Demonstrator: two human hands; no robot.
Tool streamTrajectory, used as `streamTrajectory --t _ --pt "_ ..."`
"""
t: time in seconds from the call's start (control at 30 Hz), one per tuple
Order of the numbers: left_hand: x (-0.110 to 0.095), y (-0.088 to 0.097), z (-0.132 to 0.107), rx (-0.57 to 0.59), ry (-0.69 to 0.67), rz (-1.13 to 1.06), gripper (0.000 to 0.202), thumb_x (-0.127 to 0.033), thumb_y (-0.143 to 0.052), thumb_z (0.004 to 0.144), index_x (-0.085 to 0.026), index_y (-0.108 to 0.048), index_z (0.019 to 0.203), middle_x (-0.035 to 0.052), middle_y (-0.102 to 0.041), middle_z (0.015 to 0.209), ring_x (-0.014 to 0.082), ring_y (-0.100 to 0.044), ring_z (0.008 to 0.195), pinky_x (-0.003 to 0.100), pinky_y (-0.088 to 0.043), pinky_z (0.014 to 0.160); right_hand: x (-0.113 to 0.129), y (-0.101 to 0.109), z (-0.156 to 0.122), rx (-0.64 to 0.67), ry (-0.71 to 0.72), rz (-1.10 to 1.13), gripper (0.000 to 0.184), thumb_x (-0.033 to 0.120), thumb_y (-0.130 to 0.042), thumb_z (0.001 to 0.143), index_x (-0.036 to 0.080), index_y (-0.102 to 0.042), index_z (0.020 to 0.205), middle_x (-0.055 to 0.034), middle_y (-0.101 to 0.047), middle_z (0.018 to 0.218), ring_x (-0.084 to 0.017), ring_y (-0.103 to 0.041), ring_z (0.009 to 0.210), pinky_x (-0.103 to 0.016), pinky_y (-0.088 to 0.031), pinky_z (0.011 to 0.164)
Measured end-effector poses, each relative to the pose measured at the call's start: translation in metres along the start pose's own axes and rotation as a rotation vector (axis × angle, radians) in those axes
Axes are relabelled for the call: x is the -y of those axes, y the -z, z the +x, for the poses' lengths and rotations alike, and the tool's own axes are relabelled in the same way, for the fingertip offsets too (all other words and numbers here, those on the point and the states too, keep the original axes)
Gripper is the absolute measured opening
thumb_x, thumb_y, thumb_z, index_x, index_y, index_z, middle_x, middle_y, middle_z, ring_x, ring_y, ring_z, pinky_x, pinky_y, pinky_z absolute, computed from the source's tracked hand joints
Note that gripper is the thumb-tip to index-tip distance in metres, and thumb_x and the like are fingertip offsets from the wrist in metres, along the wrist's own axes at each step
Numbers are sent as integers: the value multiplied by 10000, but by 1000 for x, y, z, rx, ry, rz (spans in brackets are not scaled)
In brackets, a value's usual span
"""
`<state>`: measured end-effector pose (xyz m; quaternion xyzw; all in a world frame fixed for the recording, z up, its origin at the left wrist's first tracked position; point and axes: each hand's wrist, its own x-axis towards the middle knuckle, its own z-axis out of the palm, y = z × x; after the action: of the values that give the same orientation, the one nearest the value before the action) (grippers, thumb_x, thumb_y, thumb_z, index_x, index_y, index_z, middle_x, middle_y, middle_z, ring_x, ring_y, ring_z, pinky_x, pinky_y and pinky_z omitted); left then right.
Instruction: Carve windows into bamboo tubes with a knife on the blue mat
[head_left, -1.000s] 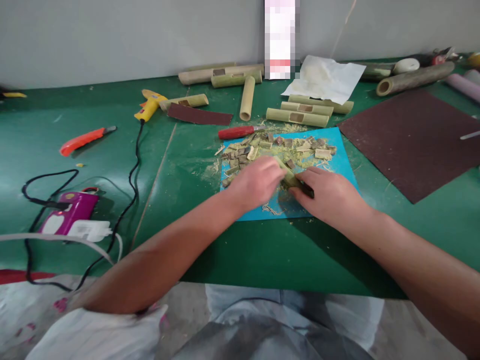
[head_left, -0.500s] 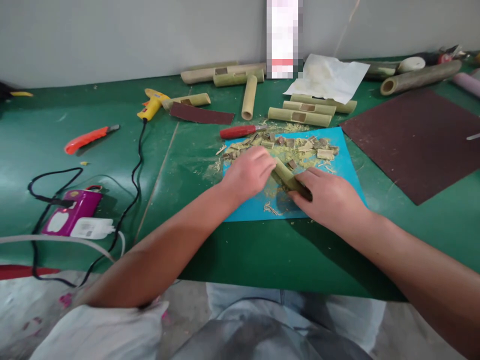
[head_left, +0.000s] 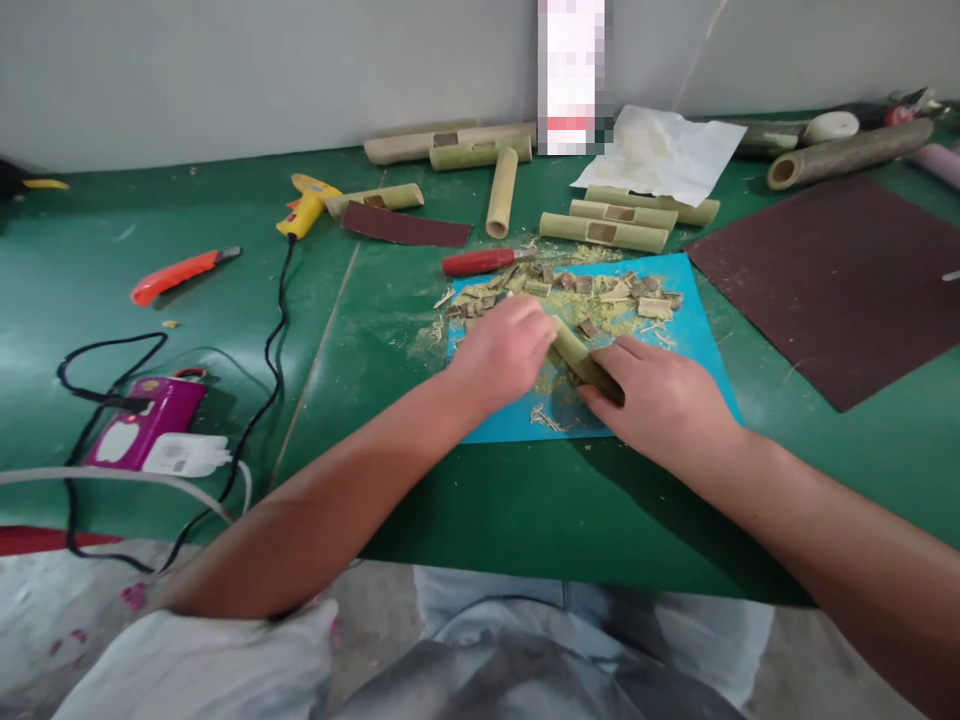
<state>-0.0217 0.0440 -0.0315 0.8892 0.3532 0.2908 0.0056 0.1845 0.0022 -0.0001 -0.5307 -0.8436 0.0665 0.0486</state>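
My right hand [head_left: 656, 390] is wrapped round the near end of a short green bamboo tube [head_left: 576, 352], which slants over a blue sheet [head_left: 495, 425]. At the tube's far end is my left hand [head_left: 506, 350], closed with its fingers bunched against the bamboo. What those fingers pinch is hidden. Bamboo chips [head_left: 652, 307] and pale green sawdust lie on the sheet just beyond both hands. A red-handled tool [head_left: 480, 262] with a metal tip rests at the sheet's far edge.
Several cut bamboo tubes [head_left: 604, 232] lie at the back, some under white paper [head_left: 660, 155]. Dark brown sandpaper [head_left: 832, 290] is on the right. Leftward are a yellow glue gun [head_left: 307, 205], an orange utility knife [head_left: 176, 277] and a purple power strip [head_left: 146, 425] with cords.
Both hands stay on the bamboo tube in nearly the same pose. The whole view has shifted slightly, so things appear a little further right.
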Motion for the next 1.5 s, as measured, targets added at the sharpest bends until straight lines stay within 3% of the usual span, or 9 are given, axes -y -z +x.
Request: streamTrajectory --t 0.07,0.2,0.53,0.87,1.2,1.5 --pt "-1 1 0 44 -7 -11 276 -195 -455 1037 -159 -631 828 73 -633 816 194 -584 786 328 -495 716 0 -1 0 1 -2 -3 162 315 -604 910 173 -680 933 -91 -690 930 -219 -619 788 -332 -302 593" --pt "-1 1 0 -5 18 6 250 -197 -477 1026 -157 -628 832 74 -626 811 198 -580 786 329 -494 720 -1 -2 0 -12 12 -3 178 325 -599 917 171 -681 951 -97 -692 948 -224 -626 807 -331 -309 601" --pt "-3 0 -1 62 2 -50 288 -208 -457 1037 -167 -611 797 68 -622 813 191 -575 788 325 -492 724 1 -3 0 -24 24 -1 164 302 -602 910 168 -687 955 -99 -695 937 -222 -616 794 -331 -308 599" --pt "3 2 0 -11 38 -45 251 -218 -485 1027 -165 -622 823 60 -632 806 185 -584 779 321 -491 712 1 -3 -1 -42 36 -21 178 307 -600 916 164 -693 968 -105 -699 943 -230 -623 791 -333 -312 597" --pt "-1 2 0 48 0 -54 271 -228 -460 1039 -159 -632 842 68 -632 809 190 -584 776 320 -485 705 2 -3 -1 -30 56 -37 180 300 -596 927 157 -702 956 -108 -694 925 -222 -612 774 -337 -302 598" --pt "1 4 1 8 42 -54 252 -219 -488 1025 -168 -620 817 58 -631 801 184 -584 772 315 -487 701 3 -2 -2 -51 58 -50 171 294 -597 922 162 -705 933 -107 -696 920 -217 -601 754 -338 -292 585"
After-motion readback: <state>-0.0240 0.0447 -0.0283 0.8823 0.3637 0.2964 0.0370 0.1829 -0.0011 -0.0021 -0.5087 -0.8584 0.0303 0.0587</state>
